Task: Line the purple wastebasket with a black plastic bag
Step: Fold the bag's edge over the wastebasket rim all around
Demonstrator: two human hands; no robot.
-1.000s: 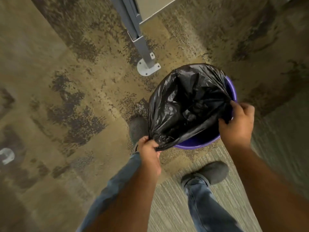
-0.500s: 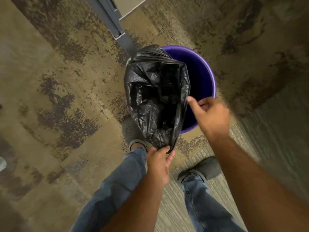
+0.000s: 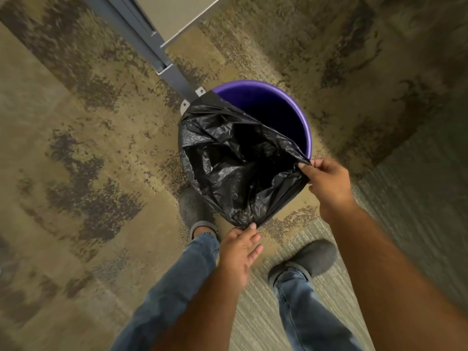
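Note:
The round purple wastebasket (image 3: 291,107) stands on the carpet in front of my feet. A crinkled black plastic bag (image 3: 228,158) hangs with its mouth spread over the basket's left and near side; the far right of the basket's inside shows bare. My right hand (image 3: 326,181) pinches the bag's edge at the basket's near right rim. My left hand (image 3: 240,249) holds the bag's nearest edge with thumb and fingertips, the other fingers loosely spread. The bag's lower part is hidden inside its own folds.
A grey metal post (image 3: 157,57) with a floor plate rises just behind the basket's left side, under a pale panel (image 3: 177,13). My two grey shoes (image 3: 304,259) and jeans legs stand close to the basket. Patterned carpet lies all around.
The bag's mouth has been pulled wider: my right hand took hold of its edge and drew it to the right, while my left hand stays at the near edge.

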